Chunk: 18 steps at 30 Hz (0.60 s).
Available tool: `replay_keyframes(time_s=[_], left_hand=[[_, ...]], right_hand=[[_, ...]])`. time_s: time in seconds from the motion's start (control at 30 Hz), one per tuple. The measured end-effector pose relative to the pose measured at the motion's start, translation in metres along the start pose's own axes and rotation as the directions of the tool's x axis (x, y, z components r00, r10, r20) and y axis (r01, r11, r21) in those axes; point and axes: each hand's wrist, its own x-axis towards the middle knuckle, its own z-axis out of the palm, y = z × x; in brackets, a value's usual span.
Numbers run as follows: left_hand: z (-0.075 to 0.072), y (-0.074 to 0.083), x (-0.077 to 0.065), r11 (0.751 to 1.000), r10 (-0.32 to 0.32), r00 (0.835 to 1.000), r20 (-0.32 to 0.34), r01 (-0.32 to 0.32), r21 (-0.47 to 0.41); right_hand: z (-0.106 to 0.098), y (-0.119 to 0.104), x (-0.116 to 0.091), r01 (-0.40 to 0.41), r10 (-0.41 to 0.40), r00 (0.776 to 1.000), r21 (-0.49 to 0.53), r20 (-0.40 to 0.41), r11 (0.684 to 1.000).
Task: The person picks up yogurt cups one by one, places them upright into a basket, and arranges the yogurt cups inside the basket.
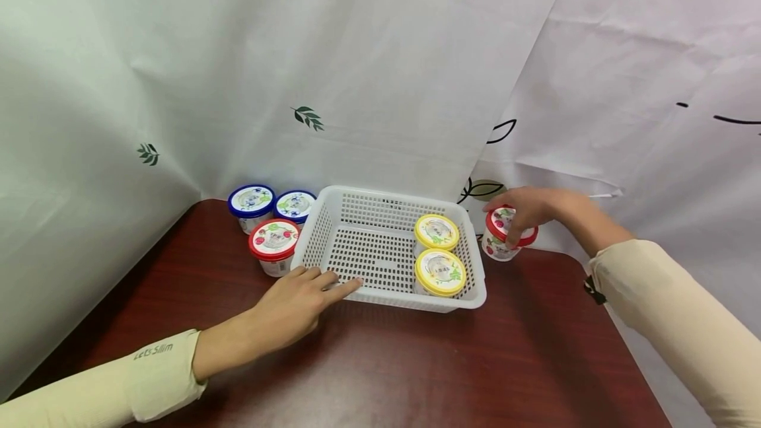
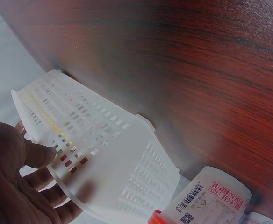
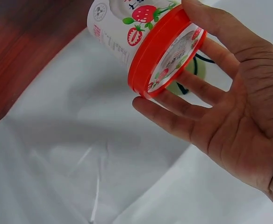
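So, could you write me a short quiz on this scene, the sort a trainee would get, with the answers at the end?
1. How many items are inside the white basket?

2. True or false: the right hand is holding a blue-lidded tub.

3. Where is the left hand?
A) At the near rim of the white basket
B) On a blue-lidded tub
C) On the right sleeve

Key
1. Two: the far yellow-lidded tub and the near yellow-lidded tub.
2. False; it holds a red-lidded tub, outside the basket.
3. A
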Motion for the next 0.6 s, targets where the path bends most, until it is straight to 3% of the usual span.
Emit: replay_keyframes(time_s=[0.2,0.6], left_hand=[[-0.001,0.000,0.000,1.000,0.001,1.000,0.002,-0.001,-0.001],[0.000,-0.001,0.000,1.000,-0.001,1.000,0.008,0.001,0.000]], right_hand=[[-0.013,-0.004,-0.007,-0.007,0.006,1.000,0.040,0.008,0.999],[-0.026,-0.023,-0.012,0.004,-0.005,1.000,-0.006,-0.027,1.000]])
